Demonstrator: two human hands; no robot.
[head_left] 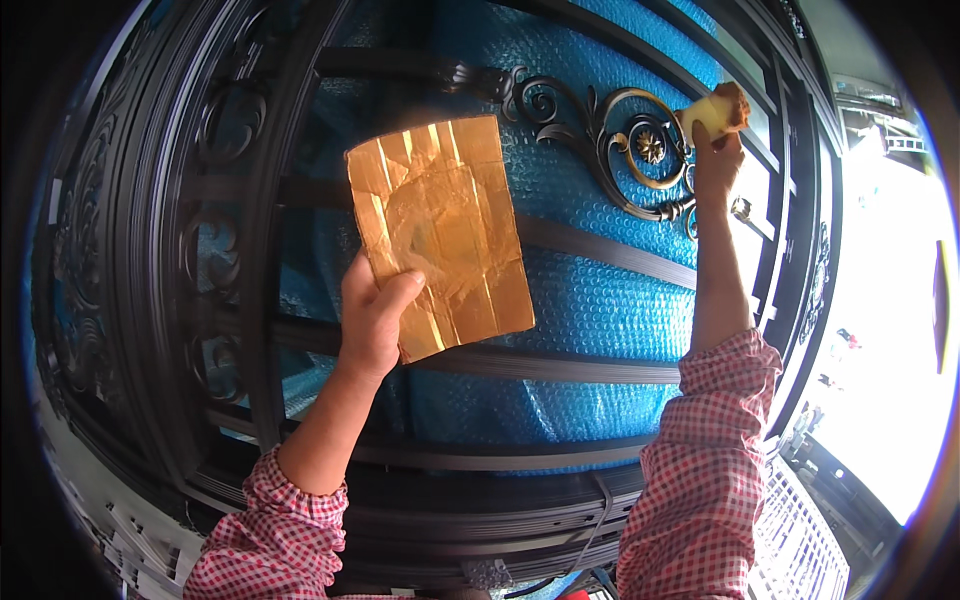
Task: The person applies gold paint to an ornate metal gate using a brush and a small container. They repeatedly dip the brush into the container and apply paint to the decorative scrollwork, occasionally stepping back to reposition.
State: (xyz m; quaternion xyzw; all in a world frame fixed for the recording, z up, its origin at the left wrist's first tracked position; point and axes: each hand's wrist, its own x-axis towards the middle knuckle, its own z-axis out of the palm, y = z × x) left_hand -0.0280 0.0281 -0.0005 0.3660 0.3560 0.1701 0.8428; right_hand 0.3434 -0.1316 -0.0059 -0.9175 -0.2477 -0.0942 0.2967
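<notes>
My left hand point(378, 310) grips the lower left edge of a flat cardboard piece point(455, 235), its thumb on top. The cardboard is smeared with shiny gold paint, thickest around the middle. A pale yellow sponge point(712, 112) with a brown-stained end is pinched in my right hand point(718, 165), out at the upper right. Close to that hand is a black metal scroll ornament point(597, 140). Gold colour shows on its ring and on the small flower point(651, 149) at its centre.
A dark metal gate panel with long bars point(610, 258) spans the view. Blue bubble wrap point(590, 310) lies behind the bars. More black scrollwork point(215, 250) runs along the left side. A white plastic crate point(797, 535) stands at the lower right, near a thin cable point(603, 510).
</notes>
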